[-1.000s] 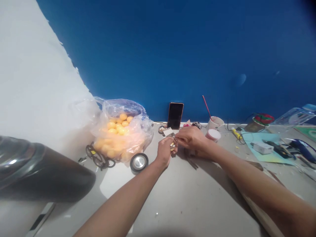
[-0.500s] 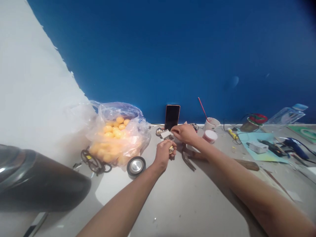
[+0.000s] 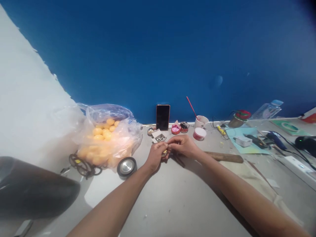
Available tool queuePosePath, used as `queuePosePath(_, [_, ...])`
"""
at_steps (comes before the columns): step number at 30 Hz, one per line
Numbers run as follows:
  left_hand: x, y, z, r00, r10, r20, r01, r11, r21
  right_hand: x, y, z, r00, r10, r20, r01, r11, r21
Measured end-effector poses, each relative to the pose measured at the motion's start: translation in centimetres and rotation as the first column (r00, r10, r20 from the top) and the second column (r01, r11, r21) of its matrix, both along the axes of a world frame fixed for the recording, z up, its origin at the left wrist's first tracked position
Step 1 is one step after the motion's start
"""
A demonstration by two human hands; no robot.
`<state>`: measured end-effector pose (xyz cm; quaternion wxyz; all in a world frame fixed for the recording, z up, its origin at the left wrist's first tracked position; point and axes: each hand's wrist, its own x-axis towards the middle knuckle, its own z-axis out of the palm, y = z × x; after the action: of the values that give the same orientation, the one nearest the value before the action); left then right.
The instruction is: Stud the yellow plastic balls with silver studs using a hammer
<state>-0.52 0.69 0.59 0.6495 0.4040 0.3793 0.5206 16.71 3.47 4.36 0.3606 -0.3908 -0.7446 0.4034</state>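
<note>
the left hand (image 3: 156, 157) is closing around a small yellowish piece (image 3: 164, 153) near an open white box (image 3: 159, 136) on the counter (image 3: 172, 200), while the right hand (image 3: 184, 145) is pinching beside its thumb, any grip too small to tell.

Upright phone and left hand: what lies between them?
In the head view, an open white box with small shiny pieces lies between the phone and left hand.

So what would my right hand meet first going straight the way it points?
Most likely your left hand: your right hand points toward its thumb side at close range, though contact is unclear.
</note>
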Motion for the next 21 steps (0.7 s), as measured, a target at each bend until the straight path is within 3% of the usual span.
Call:
queuePosePath(3, [0.0,-0.2,0.1,0.999,-0.039,0.035,0.040,0.999,-0.013,0.1,-0.8,-0.6,0.993,-0.085,-0.079,0.079,0.994,-0.072])
queuePosePath(6, [-0.1,-0.2,-0.1,0.978,-0.074,0.194,0.093,0.992,-0.090,0.6,-1.3,-1.3,0.953,-0.188,-0.236,0.133,0.964,-0.230])
queuePosePath(10, [-0.3,-0.1,-0.5,0.921,-0.106,0.374,0.177,0.971,-0.160,1.5,-1.1,-1.9,0.883,-0.260,-0.391,0.074,0.898,-0.433])
queuePosePath(15, [-0.5,-0.2,-0.3,0.911,-0.072,0.407,0.168,0.964,-0.208,1.7,-0.4,-2.3,0.856,-0.262,-0.446,0.027,0.883,-0.468])
queuePosePath(21, [-0.4,-0.2,-0.2,0.906,-0.039,0.421,0.153,0.958,-0.241,1.7,-0.7,-2.1,0.901,-0.177,-0.397,-0.031,0.885,-0.464])
